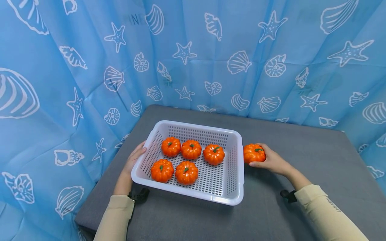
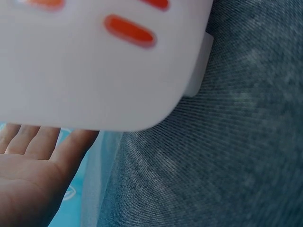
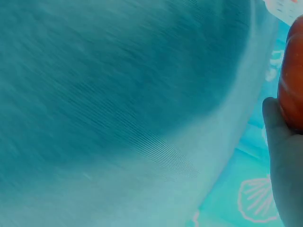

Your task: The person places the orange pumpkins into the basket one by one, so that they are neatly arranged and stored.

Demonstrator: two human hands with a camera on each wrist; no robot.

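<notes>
A white plastic basket point(image 1: 193, 195) with slotted walls holds several orange toy pumpkins point(image 1: 186, 172) with green stems. At its left side, my left hand point(image 1: 134, 158) touches the rim. From the left wrist, that hand's fingers look straight, their tips hidden behind the basket wall point(image 2: 85, 90). Just outside the basket's right wall, my right hand point(image 1: 270, 161) grips another pumpkin point(image 1: 252, 153) between thumb and fingers. Only the thumb side of that hand and part of the pumpkin point(image 3: 291, 80) show in the right wrist view.
A grey cloth-covered table point(image 1: 304, 154) lies under the basket. Blue curtains point(image 1: 193, 67) with white shells and starfish hang behind it and along its left side. Dark wrist straps with small cameras point(image 1: 141, 195) sit on both forearms.
</notes>
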